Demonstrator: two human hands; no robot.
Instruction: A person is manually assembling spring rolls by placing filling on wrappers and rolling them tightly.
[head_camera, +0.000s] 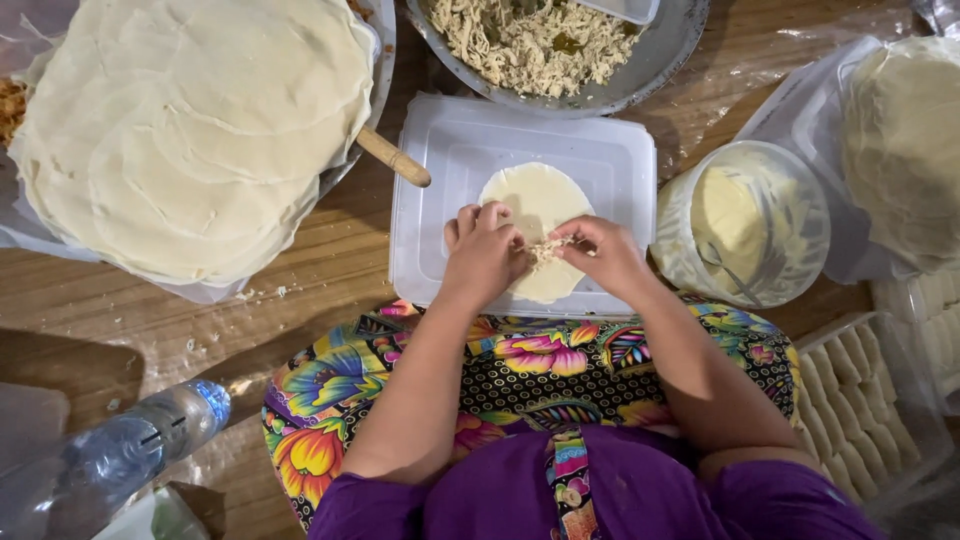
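Wrapper (537, 205): one round sheet, flat on upturned white lid (440, 150) as work surface. Left hand (485, 250) and right hand (600, 250): fingertips pinched on shredded filling (548, 250), heaping it mid-sheet. Filling bowl (665, 60), wrapper stack (190, 130): near.

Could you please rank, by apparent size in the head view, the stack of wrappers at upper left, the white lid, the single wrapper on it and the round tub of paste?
1. Stack of wrappers
2. White lid
3. Round tub of paste
4. Single wrapper, partly hidden by the left hand and right hand, so only narrowly smaller than the tub.
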